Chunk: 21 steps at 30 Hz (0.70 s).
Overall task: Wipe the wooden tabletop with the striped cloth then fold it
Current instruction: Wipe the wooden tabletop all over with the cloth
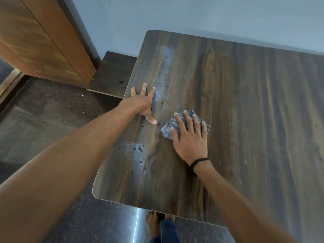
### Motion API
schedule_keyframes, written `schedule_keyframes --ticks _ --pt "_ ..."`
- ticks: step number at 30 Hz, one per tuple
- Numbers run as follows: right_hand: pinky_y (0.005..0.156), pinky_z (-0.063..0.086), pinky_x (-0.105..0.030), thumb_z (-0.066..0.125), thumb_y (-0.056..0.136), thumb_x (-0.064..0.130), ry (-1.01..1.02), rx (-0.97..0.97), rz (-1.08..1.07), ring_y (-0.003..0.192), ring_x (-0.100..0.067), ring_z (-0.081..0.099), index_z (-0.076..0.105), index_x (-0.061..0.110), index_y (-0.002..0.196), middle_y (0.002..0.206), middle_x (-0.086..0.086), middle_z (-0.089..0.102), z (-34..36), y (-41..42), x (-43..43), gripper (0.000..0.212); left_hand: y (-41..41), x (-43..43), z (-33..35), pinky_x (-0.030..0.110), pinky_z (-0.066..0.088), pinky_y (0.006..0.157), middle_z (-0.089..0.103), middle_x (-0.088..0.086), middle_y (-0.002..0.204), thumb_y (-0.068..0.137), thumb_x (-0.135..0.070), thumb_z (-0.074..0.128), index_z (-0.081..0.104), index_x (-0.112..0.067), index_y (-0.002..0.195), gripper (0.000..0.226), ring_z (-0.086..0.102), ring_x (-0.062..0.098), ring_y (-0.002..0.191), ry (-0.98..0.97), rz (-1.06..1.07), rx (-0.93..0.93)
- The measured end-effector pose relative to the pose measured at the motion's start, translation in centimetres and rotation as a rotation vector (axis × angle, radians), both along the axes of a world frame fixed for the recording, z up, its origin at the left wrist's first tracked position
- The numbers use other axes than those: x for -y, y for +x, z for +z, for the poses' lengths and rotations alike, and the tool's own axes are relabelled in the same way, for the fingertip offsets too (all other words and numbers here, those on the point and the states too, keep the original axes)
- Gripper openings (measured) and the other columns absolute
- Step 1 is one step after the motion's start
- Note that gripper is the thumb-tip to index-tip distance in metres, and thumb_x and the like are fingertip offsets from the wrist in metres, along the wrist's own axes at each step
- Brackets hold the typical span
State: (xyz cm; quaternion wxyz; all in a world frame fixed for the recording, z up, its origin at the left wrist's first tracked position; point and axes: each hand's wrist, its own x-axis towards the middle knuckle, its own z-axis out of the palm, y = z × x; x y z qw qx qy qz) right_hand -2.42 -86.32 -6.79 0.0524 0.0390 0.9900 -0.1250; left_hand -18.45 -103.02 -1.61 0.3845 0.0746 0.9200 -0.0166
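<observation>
Bare foot and a dark trouser leg on the polished dark floor, just under the near table edge.

Wooden tabletop: dark grain, rounded near-left corner. Dark spots scattered along its left side; a pale dusty smear runs up that side toward the far edge.

Right hand, black band on the wrist, lies palm down on the striped cloth. Fingers straight and spread, pressing it flat rather than gripping. The cloth is bunched into a small blue-and-white pad, left of the table's middle, showing past the fingertips and thumb.

Left hand just beyond it and to the left, at the table's left edge. Palm down, fingers splayed wide, thumb tip on the wood near the cloth but apart from it. It holds nothing.

Past the left edge: a low dark step against the wall, then a brown wooden panel. Pale blue-grey wall behind the far edge.
</observation>
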Motion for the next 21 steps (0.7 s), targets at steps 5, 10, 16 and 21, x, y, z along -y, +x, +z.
schedule_keyframes --ticks 5,10,16,21 --pt "0.126 0.003 -0.045 0.021 0.102 0.061 0.027 0.033 0.423 0.156 -0.015 0.009 0.020 0.046 0.157 0.168 0.014 0.015 0.5 2.8 -2.0 0.057 -0.4 0.3 0.3 0.065 0.014 0.117 -0.033 0.000 0.160 0.066 -0.050 0.086 -0.024 -0.031 0.153 0.141 -0.023 0.042 0.146 0.010 -0.022 -0.010" --pt "0.125 0.000 -0.047 0.027 0.103 0.058 -0.011 -0.017 -0.041 0.156 -0.021 0.010 0.021 0.042 0.158 0.168 0.008 0.016 -0.1 -3.6 -2.1 0.057 -3.4 -0.1 0.3 0.069 0.012 0.116 -0.031 -0.004 0.161 0.064 -0.049 0.087 -0.019 -0.031 0.155 0.142 -0.024 0.036 0.147 0.100 0.013 -0.115" --pt "0.126 0.007 -0.046 0.024 0.102 0.061 0.040 -0.038 0.296 0.155 -0.017 0.015 0.024 0.046 0.156 0.166 0.012 0.021 -0.1 -2.6 -4.6 0.056 -5.6 -0.7 -0.4 0.068 0.013 0.116 -0.030 -0.008 0.161 0.060 -0.048 0.090 -0.017 -0.034 0.155 0.144 -0.022 0.031 0.149 0.146 -0.008 -0.069" --pt "0.125 -0.002 -0.047 0.025 0.104 0.057 -0.001 -0.015 0.006 0.156 -0.020 0.007 0.019 0.042 0.158 0.169 0.007 0.014 0.0 -6.7 -4.3 0.057 -5.4 -0.9 -0.2 0.066 0.013 0.117 -0.030 -0.005 0.161 0.063 -0.047 0.089 -0.018 -0.031 0.156 0.143 -0.022 0.033 0.149 0.140 -0.030 -0.067"
